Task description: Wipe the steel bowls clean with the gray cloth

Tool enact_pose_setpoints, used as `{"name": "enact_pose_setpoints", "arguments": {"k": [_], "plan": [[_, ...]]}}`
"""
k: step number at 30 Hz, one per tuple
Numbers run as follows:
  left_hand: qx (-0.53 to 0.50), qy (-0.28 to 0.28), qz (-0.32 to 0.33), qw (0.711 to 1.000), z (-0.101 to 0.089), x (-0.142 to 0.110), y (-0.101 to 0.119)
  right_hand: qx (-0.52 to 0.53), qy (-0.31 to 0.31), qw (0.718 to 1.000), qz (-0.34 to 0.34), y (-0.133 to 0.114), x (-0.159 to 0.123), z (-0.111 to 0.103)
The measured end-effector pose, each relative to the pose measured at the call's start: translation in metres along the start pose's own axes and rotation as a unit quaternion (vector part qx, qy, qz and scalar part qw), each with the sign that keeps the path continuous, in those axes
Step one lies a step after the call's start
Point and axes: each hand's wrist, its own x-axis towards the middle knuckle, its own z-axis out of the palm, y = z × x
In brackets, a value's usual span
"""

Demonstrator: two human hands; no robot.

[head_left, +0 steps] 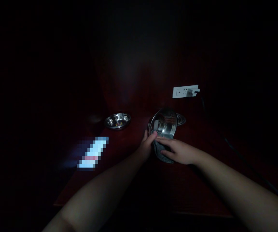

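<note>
The bowl [166, 120] is held tipped above the bench [135, 133], toward its back edge, its rim gripped by the fingers of the left hand [146, 146], apparently for steadiness. The cloth [162, 154] is grasped by the right hand [179, 150] against the rim; by the tilt, the inside is probably exposed. The dish [117, 127] is set near the back left corner, perhaps for elbow room.
</note>
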Motion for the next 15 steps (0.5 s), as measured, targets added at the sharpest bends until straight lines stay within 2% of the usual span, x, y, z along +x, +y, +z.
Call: {"name": "enact_pose_setpoints", "arguments": {"k": [3, 9, 13, 15], "plan": [[0.003, -0.002, 0.012, 1.000, 0.003, 0.000, 0.001, -0.044, 0.012, 0.999, 0.020, 0.007, 0.000, 0.001], [0.019, 0.006, -0.011, 1.000, 0.005, -0.001, 0.004, -0.103, 0.020, 0.993, 0.061, 0.014, -0.001, 0.002], [0.025, 0.018, -0.025, 0.999, 0.003, 0.002, 0.002, -0.093, 0.003, 0.994, 0.062, 0.011, -0.002, 0.003], [0.023, 0.046, -0.027, 0.998, 0.002, 0.004, 0.000, -0.065, -0.009, 0.996, 0.057, 0.009, -0.003, 0.004]]}}
